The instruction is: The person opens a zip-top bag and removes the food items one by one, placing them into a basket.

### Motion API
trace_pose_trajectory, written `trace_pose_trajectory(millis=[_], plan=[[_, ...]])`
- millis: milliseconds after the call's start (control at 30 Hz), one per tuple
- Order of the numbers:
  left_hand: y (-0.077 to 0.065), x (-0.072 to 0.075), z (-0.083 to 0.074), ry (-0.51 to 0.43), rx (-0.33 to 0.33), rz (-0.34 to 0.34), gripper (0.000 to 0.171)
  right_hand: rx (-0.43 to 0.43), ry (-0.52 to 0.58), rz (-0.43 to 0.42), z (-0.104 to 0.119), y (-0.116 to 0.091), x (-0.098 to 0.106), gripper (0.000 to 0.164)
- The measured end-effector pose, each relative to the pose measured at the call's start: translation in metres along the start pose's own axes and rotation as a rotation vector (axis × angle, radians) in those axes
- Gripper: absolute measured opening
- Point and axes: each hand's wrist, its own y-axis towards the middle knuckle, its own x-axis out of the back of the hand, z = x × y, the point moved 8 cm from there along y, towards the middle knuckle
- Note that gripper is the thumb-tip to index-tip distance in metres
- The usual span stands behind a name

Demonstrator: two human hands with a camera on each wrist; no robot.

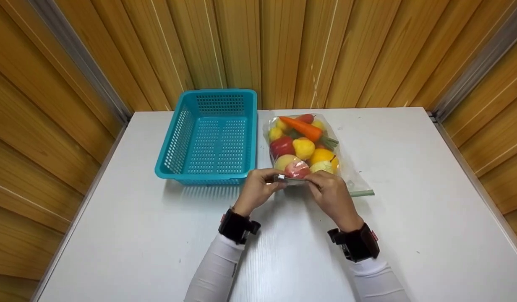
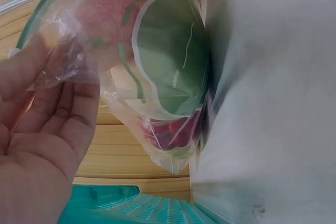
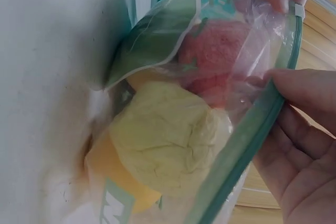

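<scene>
A clear zip bag (image 1: 346, 172) full of fruit and vegetables lies on the table. Its green zip strip (image 3: 247, 150) runs along the near edge, with a white slider (image 3: 299, 11) at the left end. My left hand (image 1: 258, 186) pinches the bag's edge by this slider. A little to the right, my right hand (image 1: 332, 195) pinches the strip between thumb and fingers. Inside the bag are a carrot (image 1: 302, 128), a red pepper (image 1: 282, 147), a yellow pear (image 1: 304, 149), an orange (image 1: 323, 156), a pinkish-red round fruit (image 3: 212, 51) and a pale yellow-green piece (image 3: 165, 135).
A teal plastic basket (image 1: 159, 170) with slotted sides stands left of the bag on the white table (image 1: 116, 235). It holds nothing visible. Wood-patterned walls (image 1: 283, 50) enclose the table at the back and sides.
</scene>
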Motion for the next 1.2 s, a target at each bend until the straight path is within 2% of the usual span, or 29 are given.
trace_pose_trajectory(millis=[100, 267, 467, 633, 800, 933, 1067, 1200], plan=[[0.0, -0.001, 0.0, 0.004, -0.021, 0.005, 0.017, 0.031, 0.007, -0.044, 0.002, 0.0, 0.003, 0.013], [0.0, 0.003, -0.003, -0.009, -0.081, -0.056, 0.013, 0.064, 0.004, -0.099, 0.005, -0.001, 0.006, 0.015], [0.0, 0.005, -0.004, -0.055, -0.089, -0.11, 0.015, 0.057, 0.022, -0.104, 0.007, -0.002, 0.007, 0.016], [-0.001, 0.003, -0.003, -0.076, -0.054, -0.09, 0.022, 0.015, 0.032, -0.053, 0.006, -0.002, 0.006, 0.014], [-0.002, 0.004, -0.004, -0.094, -0.042, -0.076, 0.015, 0.004, 0.037, -0.003, 0.01, -0.001, 0.003, 0.018], [-0.002, 0.003, -0.006, -0.127, -0.053, -0.049, 0.011, 0.066, 0.046, -0.019, 0.021, 0.001, 0.004, 0.026], [-0.001, 0.002, -0.007, -0.099, -0.067, -0.035, 0.011, 0.146, 0.052, -0.064, 0.031, 0.003, 0.002, 0.032], [-0.001, 0.0, -0.007, -0.053, -0.067, -0.021, 0.011, 0.192, 0.061, -0.066, 0.037, 0.002, -0.005, 0.034]])
